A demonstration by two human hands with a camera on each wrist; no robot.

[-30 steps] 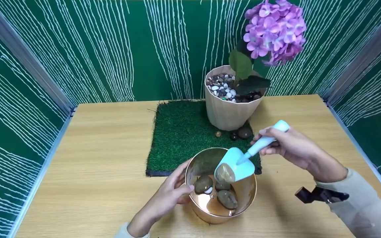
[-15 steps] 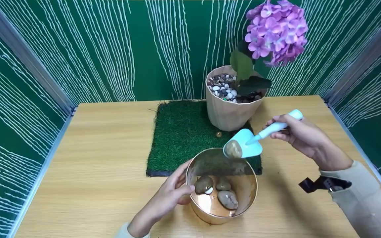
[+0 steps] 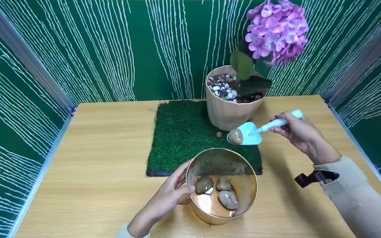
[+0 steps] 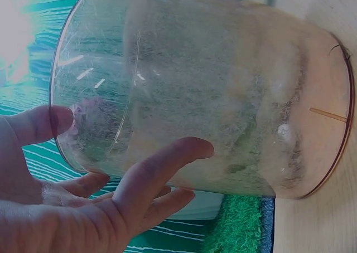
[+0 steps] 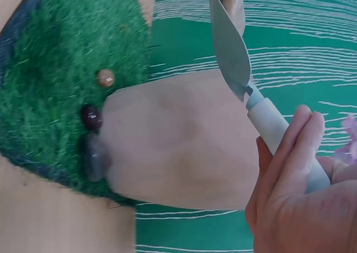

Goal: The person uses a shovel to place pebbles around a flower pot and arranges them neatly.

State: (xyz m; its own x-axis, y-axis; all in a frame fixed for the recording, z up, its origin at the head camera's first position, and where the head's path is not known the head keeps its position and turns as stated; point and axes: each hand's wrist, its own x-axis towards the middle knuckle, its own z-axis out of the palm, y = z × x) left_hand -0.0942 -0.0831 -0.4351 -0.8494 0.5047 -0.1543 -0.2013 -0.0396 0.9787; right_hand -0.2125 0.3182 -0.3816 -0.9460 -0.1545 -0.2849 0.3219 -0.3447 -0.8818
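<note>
My right hand (image 3: 298,132) grips the handle of a light-blue toy shovel (image 3: 256,138), held up above the front right of the turf mat. On its blade rests a smooth brown stone (image 3: 235,136), which the right wrist view shows at the blade's tip. My left hand (image 3: 167,193) holds the side of a clear amber-tinted round container (image 3: 210,218), thumb at the rim and fingers along the outer wall. Inside it lie a dark brown stone (image 3: 204,183), a smaller brown stone (image 3: 223,183), a greyish stone (image 3: 228,199) and a small white pebble (image 3: 209,190).
A beige pot (image 3: 225,115) filled with pebbles stands on the green turf mat (image 3: 180,138), bearing a purple flower (image 3: 276,33). Beside its base lie a small tan bead (image 5: 106,77), a dark red-brown stone (image 5: 91,117) and a grey stone (image 5: 96,157). Green walls enclose the wooden table (image 3: 104,148).
My right hand has lifted the shovel with its stone up out of the container and away towards the pot. The left hand stays on the container.
</note>
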